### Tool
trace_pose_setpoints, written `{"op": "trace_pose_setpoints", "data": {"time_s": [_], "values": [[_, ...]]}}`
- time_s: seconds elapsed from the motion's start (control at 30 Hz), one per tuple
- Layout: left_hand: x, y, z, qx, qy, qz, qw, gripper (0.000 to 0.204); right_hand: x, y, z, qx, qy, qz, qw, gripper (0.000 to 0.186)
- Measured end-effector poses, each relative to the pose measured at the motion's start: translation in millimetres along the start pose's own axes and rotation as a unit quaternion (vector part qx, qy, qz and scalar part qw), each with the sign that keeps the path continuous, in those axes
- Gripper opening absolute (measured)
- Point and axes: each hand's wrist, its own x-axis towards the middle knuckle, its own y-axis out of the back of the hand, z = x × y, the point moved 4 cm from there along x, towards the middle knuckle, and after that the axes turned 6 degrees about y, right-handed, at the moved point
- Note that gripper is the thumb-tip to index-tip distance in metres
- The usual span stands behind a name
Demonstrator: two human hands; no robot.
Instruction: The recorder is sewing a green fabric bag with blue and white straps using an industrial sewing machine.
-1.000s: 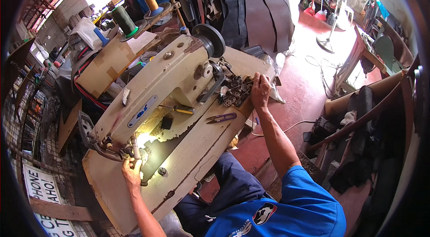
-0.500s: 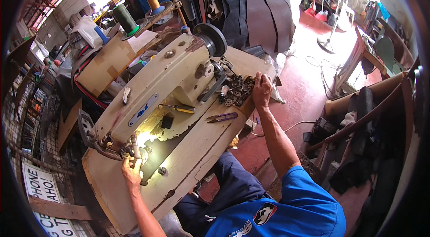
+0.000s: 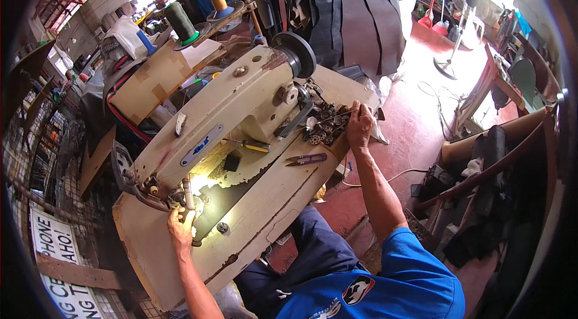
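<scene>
A cream sewing machine (image 3: 208,132) stands on a worn table (image 3: 265,216). At its needle end, my left hand (image 3: 180,228) is closed with fingertips raised against the parts under the head, beside the lit lamp (image 3: 189,193). What those fingers grip is hidden. My right hand (image 3: 360,125) is closed in a pinch at the table's right end, over a heap of metal bobbins (image 3: 325,129); a thin, dark line runs from its fingers across the heap, too fine to name. Purple thread snips (image 3: 307,159) and a small round metal part (image 3: 223,227) lie on the table.
A yellow-handled screwdriver (image 3: 256,146) lies under the machine arm. Thread cones (image 3: 179,22) stand behind it on a rack. Dark leather sheets (image 3: 361,12) hang at the back. A stand fan (image 3: 457,36) and a wooden frame (image 3: 475,93) stand on the red floor to the right.
The whole view has shifted slightly, moving the scene a little right and down. Both hands stay at the same places on the machine and at the bobbins.
</scene>
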Motion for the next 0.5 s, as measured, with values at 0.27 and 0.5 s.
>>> {"op": "trace_pose_setpoints", "data": {"time_s": [0.27, 0.5], "values": [[-2.4, 2.7, 11.8, 0.011, -0.003, -0.005, 1.000, 0.023, 1.2, 0.5, -1.6, 0.003, 0.002, 0.004, 1.000, 0.033], [-1.5, 1.7, 10.4, 0.025, 0.028, -0.027, 0.999, 0.029, 1.4, 1.7, 0.6, 0.002, -0.007, 0.005, 1.000, 0.033]]}}
